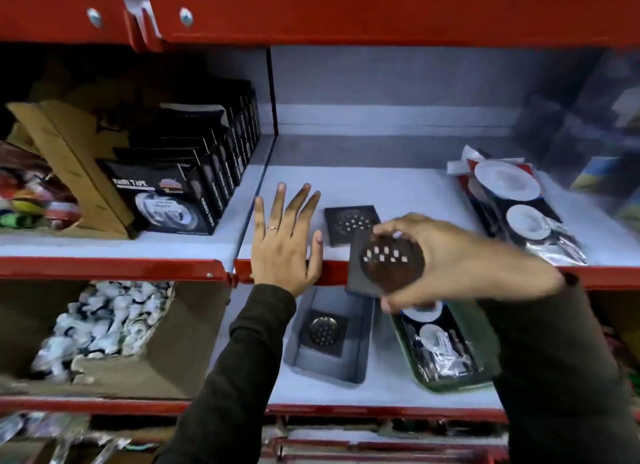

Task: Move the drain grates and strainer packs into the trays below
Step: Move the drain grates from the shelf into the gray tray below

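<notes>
My right hand [446, 256] grips a square dark drain grate [377, 266] with a round perforated centre, held in the air in front of the upper shelf's red edge. My left hand [284, 242] lies flat and open on that edge, fingers spread. Another drain grate [349, 223] rests on the upper shelf just behind. Strainer packs [512, 200] lie on the upper shelf at the right. On the shelf below, a grey tray [360, 346] holds one drain grate [323, 332], and a green tray [481, 332] holds a strainer pack [440, 346].
Black tape boxes [180, 186] in a cardboard carton fill the upper shelf's left bay. A cardboard box of white fittings [104, 325] sits lower left. A red shelf beam [346, 10] hangs overhead. Blurred goods stand at the far right.
</notes>
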Demonstrator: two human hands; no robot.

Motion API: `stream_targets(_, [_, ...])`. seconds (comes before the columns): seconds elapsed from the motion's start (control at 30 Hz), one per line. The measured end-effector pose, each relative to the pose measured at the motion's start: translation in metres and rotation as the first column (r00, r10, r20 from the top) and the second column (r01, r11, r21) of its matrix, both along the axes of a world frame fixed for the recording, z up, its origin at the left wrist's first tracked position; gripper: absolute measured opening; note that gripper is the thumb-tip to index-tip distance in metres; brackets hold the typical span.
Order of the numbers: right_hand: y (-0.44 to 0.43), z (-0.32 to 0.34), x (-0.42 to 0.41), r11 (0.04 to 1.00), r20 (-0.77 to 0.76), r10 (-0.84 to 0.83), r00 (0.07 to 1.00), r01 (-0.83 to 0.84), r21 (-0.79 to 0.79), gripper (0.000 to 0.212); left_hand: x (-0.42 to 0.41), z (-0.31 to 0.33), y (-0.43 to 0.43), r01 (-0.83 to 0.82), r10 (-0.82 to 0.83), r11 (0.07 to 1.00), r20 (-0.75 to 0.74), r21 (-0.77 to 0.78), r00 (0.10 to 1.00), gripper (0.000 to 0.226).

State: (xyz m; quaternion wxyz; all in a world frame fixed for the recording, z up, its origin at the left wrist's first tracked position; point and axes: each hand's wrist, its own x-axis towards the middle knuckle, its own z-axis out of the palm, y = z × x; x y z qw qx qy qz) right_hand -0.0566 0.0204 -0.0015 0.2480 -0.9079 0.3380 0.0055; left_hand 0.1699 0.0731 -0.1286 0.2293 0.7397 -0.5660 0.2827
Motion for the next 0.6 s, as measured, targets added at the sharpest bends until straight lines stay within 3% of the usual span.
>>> stream_targets(0.13, [0.028, -0.065, 0.021, 0.965, -0.333, 0.219, 0.917, -0.152, 0.214, 0.077, -0.001, -0.002, -0.002, -0.011, 0.011, 1.000, 0.001, -0.006, 1.000, 0.060])
stream_targets(0.23, [0.006, -0.163, 0.067, 0.937, -0.419, 0.204, 0.885, -0.052, 0.347, 0.071, 0.000, -0.002, -0.003, -0.002, 0.002, 1.000, 0.031, -0.001, 1.000, 0.060])
stream_targets(0.33, [-0.012, -0.244, 0.106, 0.982, -0.346, 0.047, 0.937, 0.020, 0.186, 0.066, 0.002, -0.001, -0.004, 0.000, -0.002, 0.999, 0.062, 0.035, 0.998, 0.062])
stream_targets(0.4, [-0.016, -0.281, 0.121, 0.995, -0.272, -0.041, 0.962, 0.065, 0.082, 0.073, 0.003, -0.002, -0.005, -0.011, 0.008, 0.999, 0.070, 0.043, 0.998, 0.063])
stream_targets(0.6, [-0.025, -0.344, 0.130, 0.997, -0.291, -0.055, 0.955, 0.036, -0.071, 0.098, 0.003, -0.004, -0.006, -0.015, 0.013, 1.000, 0.080, 0.022, 0.997, 0.062])
